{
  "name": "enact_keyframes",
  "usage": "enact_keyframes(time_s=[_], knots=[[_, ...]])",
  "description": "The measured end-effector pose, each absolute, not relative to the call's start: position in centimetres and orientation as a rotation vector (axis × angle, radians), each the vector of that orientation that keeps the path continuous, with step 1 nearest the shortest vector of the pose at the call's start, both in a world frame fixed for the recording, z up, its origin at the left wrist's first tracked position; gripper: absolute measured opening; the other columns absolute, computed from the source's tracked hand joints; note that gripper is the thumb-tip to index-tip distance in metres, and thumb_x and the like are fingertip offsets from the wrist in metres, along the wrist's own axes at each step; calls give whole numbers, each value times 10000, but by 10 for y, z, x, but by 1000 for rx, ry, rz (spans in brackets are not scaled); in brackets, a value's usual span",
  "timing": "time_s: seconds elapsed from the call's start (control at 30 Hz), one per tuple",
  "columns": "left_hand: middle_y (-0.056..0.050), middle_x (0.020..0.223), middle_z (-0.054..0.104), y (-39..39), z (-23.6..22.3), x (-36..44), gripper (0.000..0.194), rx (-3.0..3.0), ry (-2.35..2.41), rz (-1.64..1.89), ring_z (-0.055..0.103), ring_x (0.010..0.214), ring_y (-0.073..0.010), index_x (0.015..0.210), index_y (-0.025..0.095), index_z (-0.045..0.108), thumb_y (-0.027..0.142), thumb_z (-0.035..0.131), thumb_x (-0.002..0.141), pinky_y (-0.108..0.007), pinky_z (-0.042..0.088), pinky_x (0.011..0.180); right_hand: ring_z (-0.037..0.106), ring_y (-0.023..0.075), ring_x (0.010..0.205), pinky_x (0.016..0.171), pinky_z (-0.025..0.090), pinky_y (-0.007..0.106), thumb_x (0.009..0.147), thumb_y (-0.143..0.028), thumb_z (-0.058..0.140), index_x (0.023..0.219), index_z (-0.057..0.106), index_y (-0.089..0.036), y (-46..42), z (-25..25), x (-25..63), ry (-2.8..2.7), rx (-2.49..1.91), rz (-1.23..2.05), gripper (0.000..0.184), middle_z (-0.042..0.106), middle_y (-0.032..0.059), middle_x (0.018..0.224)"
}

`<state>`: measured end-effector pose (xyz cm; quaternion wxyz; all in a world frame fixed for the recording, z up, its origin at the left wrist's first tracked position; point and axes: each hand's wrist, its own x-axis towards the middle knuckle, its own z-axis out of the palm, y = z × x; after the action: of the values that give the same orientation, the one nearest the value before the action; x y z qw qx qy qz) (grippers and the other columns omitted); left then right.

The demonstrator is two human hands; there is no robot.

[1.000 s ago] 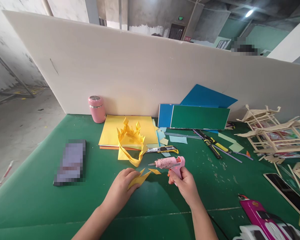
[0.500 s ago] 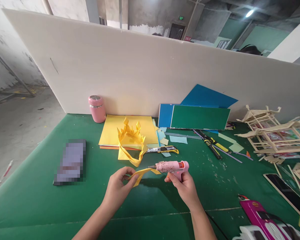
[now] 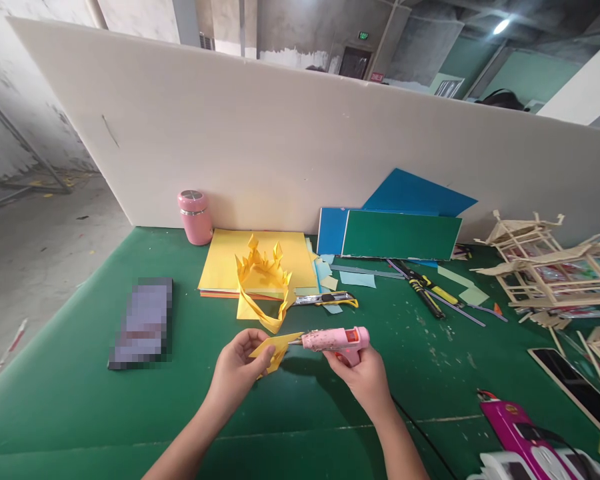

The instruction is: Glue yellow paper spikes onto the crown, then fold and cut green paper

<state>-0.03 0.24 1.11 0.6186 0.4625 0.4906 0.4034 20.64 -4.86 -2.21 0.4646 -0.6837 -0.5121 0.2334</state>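
Note:
My left hand (image 3: pixel 240 367) pinches a folded piece of yellow paper (image 3: pixel 276 348) between thumb and fingers, just above the green table. My right hand (image 3: pixel 363 380) is wrapped round the handle of a pink glue gun (image 3: pixel 327 339). The gun points left, and its metal nozzle meets the right part of the yellow paper; whether glue is coming out is too small to tell. Behind my left hand stands a yellow paper crown (image 3: pixel 264 293) with folded points. A utility knife (image 3: pixel 325 299) with a yellow and black handle lies to the crown's right.
Yellow sheets (image 3: pixel 220 263) lie stacked behind the crown, near a pink flask (image 3: pixel 195 219). A phone-like slab (image 3: pixel 143 323), blurred, is at left. Pliers (image 3: pixel 424 293) and paper scraps lie at right, beside a wooden stick model (image 3: pixel 555 267). A magenta device (image 3: pixel 517 427) sits front right.
My left hand has lifted and turned the yellow paper. The glue gun dipped, then moved left, bringing its nozzle to the paper. The small yellow piece formerly on the table no longer shows there.

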Motion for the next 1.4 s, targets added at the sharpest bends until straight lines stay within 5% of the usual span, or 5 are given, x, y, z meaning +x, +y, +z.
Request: enact_keyframes(time_s=[1.4], knots=[[40, 569, 576, 3, 21, 0, 374, 943, 1142, 924, 476, 465, -80, 647, 176, 597, 462, 789, 501, -209, 426, 467, 398, 122, 367, 350, 262, 230, 680, -334, 452, 485, 341, -252, -42, -22, 221, -1439, -1817, 221, 239, 404, -30, 415]])
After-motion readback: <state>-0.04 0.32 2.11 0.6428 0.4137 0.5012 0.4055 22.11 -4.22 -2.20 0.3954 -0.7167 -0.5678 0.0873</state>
